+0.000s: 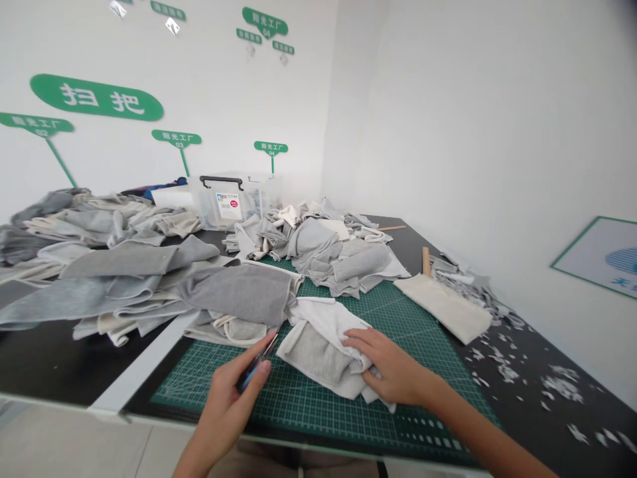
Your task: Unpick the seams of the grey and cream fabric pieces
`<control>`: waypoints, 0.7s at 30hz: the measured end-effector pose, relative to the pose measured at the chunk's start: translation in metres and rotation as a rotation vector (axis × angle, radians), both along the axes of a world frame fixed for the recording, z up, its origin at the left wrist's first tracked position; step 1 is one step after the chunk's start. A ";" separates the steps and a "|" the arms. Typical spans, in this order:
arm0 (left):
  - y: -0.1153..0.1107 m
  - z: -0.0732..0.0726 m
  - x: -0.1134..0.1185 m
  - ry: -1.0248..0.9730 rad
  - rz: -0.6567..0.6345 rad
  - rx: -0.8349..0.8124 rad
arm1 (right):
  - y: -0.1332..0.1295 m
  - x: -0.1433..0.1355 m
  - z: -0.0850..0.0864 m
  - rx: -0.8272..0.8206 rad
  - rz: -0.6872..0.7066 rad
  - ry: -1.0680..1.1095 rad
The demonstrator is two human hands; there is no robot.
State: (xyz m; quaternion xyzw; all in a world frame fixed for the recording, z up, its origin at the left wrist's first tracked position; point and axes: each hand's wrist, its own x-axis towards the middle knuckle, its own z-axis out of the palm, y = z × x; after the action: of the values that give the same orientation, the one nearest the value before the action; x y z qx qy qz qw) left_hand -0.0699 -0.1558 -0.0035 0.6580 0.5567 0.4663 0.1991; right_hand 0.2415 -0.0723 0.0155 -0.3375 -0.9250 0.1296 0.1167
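Observation:
My left hand [233, 388] is shut on a small dark-handled cutting tool [256, 364], whose tip points up and right toward a folded grey and white cloth piece [318, 348]. My right hand [388, 368] rests on the right side of that cloth, with its fingers gripping the fabric and pressing it on the green cutting mat [318, 405]. The cloth lies in the middle of the mat. The tool's blade end is partly hidden by my fingers.
Heaps of grey and cream fabric [114, 265] cover the left and back of the black table [44, 365]. A cream cloth piece [445, 305] lies right of the mat, with fabric scraps [502, 362] beyond. A clear plastic box [229, 202] stands at the wall.

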 end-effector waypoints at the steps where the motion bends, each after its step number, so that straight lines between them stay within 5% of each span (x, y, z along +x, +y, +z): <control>1: 0.003 0.004 0.007 0.003 -0.025 0.019 | -0.003 0.001 0.004 -0.021 -0.007 -0.016; 5: 0.020 0.020 0.033 0.044 -0.105 0.080 | -0.011 -0.003 0.009 -0.074 -0.039 -0.029; 13: 0.066 0.056 0.062 0.178 -0.236 0.079 | -0.006 -0.010 -0.013 0.009 -0.051 0.020; 21: 0.115 0.048 0.079 0.399 -0.336 -0.008 | 0.038 0.004 -0.001 -0.112 0.049 0.091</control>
State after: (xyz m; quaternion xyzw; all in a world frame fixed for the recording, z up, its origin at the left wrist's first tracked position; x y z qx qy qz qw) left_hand 0.0089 -0.0410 0.0443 0.8195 0.4697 0.2853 0.1625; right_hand 0.2451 -0.0347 0.0147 -0.3146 -0.9180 0.1992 0.1366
